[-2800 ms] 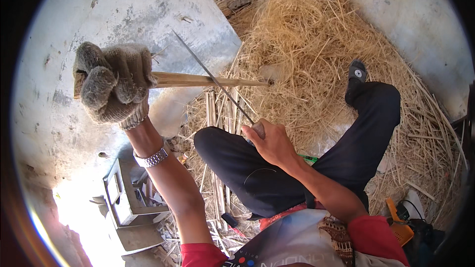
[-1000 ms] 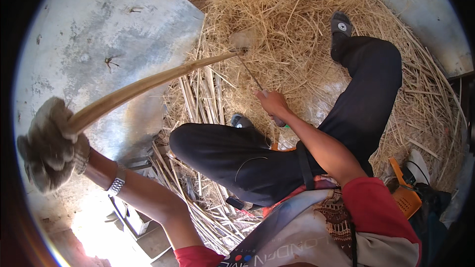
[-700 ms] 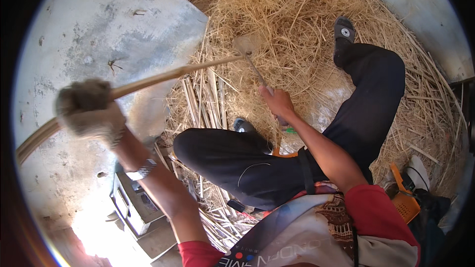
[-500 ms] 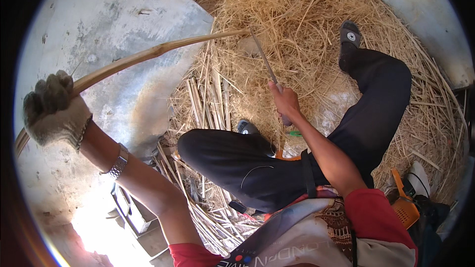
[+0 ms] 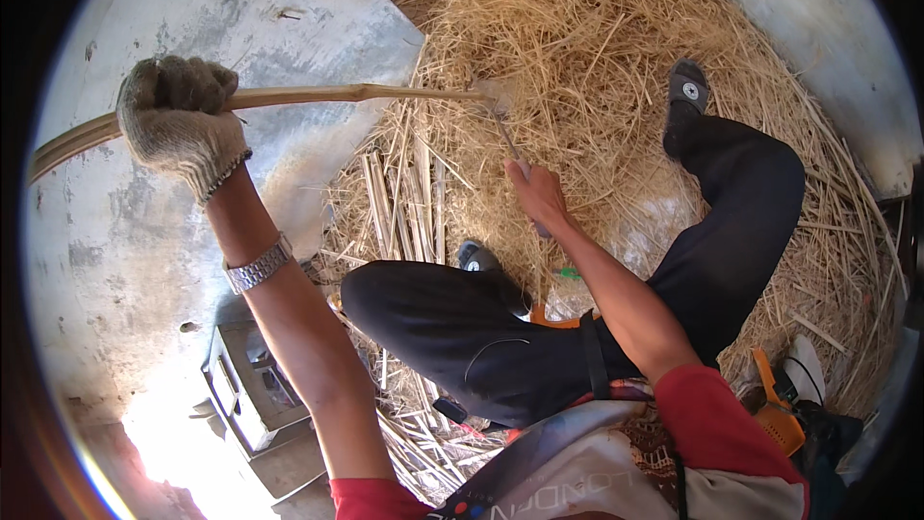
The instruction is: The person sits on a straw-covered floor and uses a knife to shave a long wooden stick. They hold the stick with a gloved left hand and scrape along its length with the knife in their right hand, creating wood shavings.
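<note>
In its knitted glove, my left hand (image 5: 183,117) is closed round a long, pale bamboo strip (image 5: 308,94). The strip runs from the left rim across to the middle of the view, with a knot along its length. My bare right hand (image 5: 539,197) grips the handle of a long-bladed knife (image 5: 510,143), whose blade points up and to the left. The blade's far part meets the strip's right end, just above the straw; whether it is cutting in cannot be made out.
Loose straw-like shavings (image 5: 577,29) cover the floor ahead. Split bamboo pieces (image 5: 404,193) lie left of my knee. A grey wall (image 5: 279,19) rises at the left, near a dark metal box (image 5: 255,395). An orange plastic item (image 5: 778,414) stands at my right.
My left hand has moved right and upward along with the strip, which now lies flatter and straighter. The right hand and knife have shifted slightly left, the blade's far part lower than before.
</note>
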Available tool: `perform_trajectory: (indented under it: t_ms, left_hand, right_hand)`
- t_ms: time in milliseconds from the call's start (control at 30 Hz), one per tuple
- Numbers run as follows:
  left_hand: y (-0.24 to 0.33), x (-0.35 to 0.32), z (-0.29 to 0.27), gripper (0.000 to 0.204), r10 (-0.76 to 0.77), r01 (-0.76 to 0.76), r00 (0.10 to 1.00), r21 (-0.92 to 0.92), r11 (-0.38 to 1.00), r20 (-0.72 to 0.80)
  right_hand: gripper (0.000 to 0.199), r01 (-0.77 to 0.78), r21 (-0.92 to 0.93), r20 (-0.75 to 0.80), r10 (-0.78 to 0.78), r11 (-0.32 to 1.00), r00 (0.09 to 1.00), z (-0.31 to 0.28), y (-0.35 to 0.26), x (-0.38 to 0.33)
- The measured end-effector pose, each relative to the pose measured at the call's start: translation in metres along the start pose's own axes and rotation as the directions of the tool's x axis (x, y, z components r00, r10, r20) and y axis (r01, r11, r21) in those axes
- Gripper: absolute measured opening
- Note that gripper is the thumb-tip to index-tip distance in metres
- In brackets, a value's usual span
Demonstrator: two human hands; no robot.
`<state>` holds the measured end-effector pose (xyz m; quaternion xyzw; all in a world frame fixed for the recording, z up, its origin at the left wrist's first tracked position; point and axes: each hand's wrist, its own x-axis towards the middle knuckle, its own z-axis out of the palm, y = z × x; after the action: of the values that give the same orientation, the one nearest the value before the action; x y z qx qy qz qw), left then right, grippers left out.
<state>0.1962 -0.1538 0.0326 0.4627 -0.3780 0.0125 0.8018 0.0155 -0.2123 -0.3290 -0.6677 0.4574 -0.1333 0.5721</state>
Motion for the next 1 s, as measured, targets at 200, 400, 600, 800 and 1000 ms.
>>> perform_trajectory:
  t_ms: [200, 400, 600, 800, 1000]
  left_hand:
    - [-0.014, 0.015, 0.009, 0.038, 0.007, -0.005, 0.997, -0.017, 1.0, 0.074]
    - [-0.01, 0.028, -0.019, 0.038, -0.056, 0.056, 0.998, -0.013, 0.998, -0.018]
    - [-0.021, 0.026, -0.02, 0.037, -0.057, 0.056, 0.998, -0.047, 0.997, -0.006]
    - [-0.018, 0.042, -0.043, 0.033, -0.095, 0.12, 0.98, -0.136, 0.983, 0.175]
    - [-0.021, 0.065, -0.045, 0.031, -0.141, 0.402, 0.716, -0.238, 0.884, 0.683]
  right_hand:
    - [0.059, 0.029, -0.069, -0.074, -0.034, 0.997, 0.997, 0.023, 0.044, 0.056]
    - [0.048, 0.009, -0.1, 0.102, 0.002, 0.995, 0.995, 0.026, -0.008, 0.047]
    - [0.064, -0.101, 0.0, -0.089, 0.101, 0.995, 0.991, 0.028, 0.054, 0.083]
    - [0.063, 0.132, -0.142, 0.071, -0.123, 0.981, 0.99, 0.019, -0.027, 0.054]
    - [0.06, 0.146, -0.14, -0.266, -0.179, 0.979, 0.947, 0.045, 0.081, 0.089]
